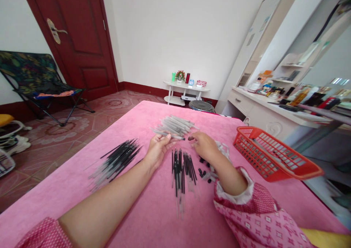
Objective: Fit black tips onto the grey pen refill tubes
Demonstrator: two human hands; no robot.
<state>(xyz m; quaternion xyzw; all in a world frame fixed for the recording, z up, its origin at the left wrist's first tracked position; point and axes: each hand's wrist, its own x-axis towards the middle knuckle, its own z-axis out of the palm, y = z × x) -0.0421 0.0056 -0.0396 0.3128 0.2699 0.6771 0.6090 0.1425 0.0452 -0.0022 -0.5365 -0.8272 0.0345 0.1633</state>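
My left hand [159, 149] is closed on a translucent pen barrel [175, 136], which lies sideways and has a black end pointing right. Facing that end, my right hand [204, 144] has its fingers pinched together; a small dark spot shows at the fingertips, too blurred to name. Just beyond both hands lies a pile of whitish pen barrels [178, 123]. Between my forearms, black-and-clear pen refills [179, 167] are spread on the pink cloth. A larger bunch of refills [117, 160] lies left of my left arm. Small black plugs [203, 173] and clear caps [211, 176] lie partly hidden beneath my right forearm.
A red plastic basket [274, 153] stands at the right edge of the pink-covered table [148, 218], with pale items inside. To the right is a dresser [255, 105] crowded with bottles. A folding chair [41, 79] and a red door [71, 32] are at the left.
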